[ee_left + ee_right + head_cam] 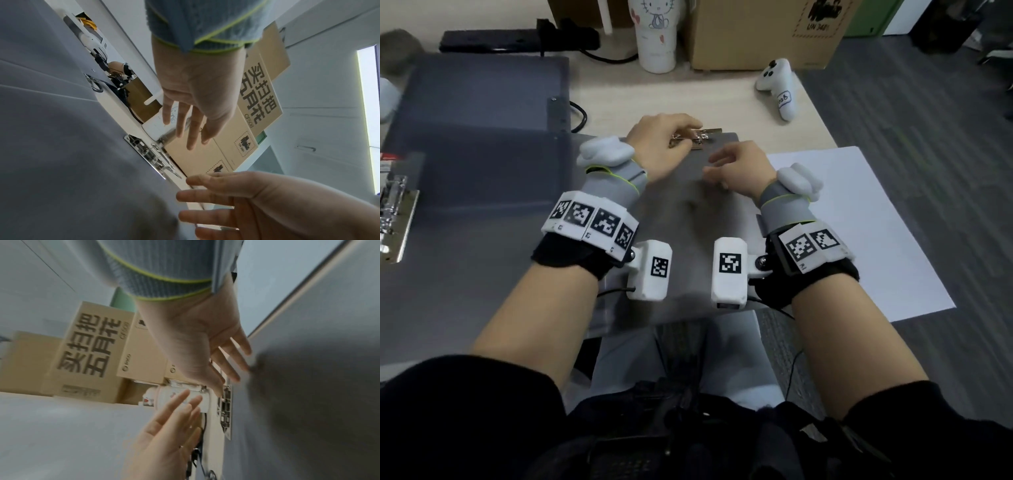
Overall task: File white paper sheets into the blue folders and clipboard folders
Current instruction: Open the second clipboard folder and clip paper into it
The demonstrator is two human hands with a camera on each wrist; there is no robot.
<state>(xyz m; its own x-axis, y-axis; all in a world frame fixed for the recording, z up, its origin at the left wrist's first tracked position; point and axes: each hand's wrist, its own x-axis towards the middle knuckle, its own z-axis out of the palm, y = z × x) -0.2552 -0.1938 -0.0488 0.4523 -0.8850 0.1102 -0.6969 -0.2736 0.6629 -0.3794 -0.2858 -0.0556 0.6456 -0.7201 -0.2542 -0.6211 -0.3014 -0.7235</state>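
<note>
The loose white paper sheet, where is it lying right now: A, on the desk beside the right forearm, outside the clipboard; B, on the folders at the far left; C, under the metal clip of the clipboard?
A: the white paper sheet lies flat on the desk to the right of the grey clipboard, not under its metal clip.

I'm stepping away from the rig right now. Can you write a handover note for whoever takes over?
Left hand: open, at the clip of the centre clipboard.
Right hand: open, holding nothing, above the clipboard.
Sheet: flat on the desk, right of the clipboard.
Folders: on the left.
Done: no paper shows under this clip.
Left: probably lift the clip, slide the sheet under and release it.
</note>
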